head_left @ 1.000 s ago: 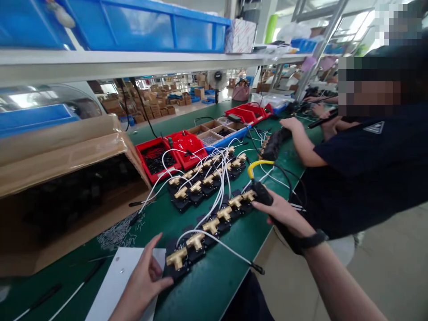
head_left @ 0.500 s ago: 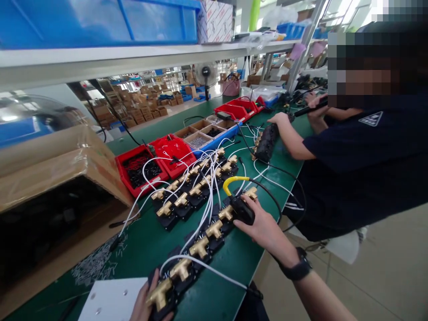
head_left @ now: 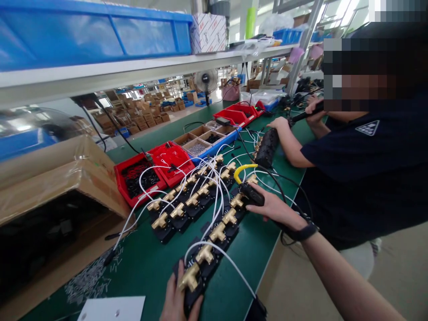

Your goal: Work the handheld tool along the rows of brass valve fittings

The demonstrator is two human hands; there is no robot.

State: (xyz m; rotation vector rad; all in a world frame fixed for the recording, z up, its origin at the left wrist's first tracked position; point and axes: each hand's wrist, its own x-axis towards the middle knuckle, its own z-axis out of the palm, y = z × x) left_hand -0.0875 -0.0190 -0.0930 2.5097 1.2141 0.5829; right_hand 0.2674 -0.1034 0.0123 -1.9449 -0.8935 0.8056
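Observation:
A row of black housings topped with brass tee fittings [head_left: 218,232] lies diagonally on the green bench. My left hand [head_left: 179,294] is closed around the nearest housing, thumb and fingers on opposite sides. Towards the row's far end, my right hand [head_left: 272,207] is closed on a black piece [head_left: 252,194] with a curved yellow sleeve [head_left: 244,170] and a black cable; whether this piece is joined to the row I cannot tell. White cables [head_left: 219,196] arc over the row. Beside it on the left, similar brass-topped units [head_left: 192,199] stand in two rows.
A co-worker [head_left: 368,169] on the right handles a black assembly [head_left: 266,149]. Red bins [head_left: 140,176] and a divided parts tray [head_left: 214,149] stand behind the rows. At left are an open carton [head_left: 90,169], scattered small clear pieces [head_left: 88,281] and a white plate [head_left: 113,307].
The near row of brass-topped units has slid right and away from me, with my left hand on its end. My right hand has moved right and farther off with the black piece.

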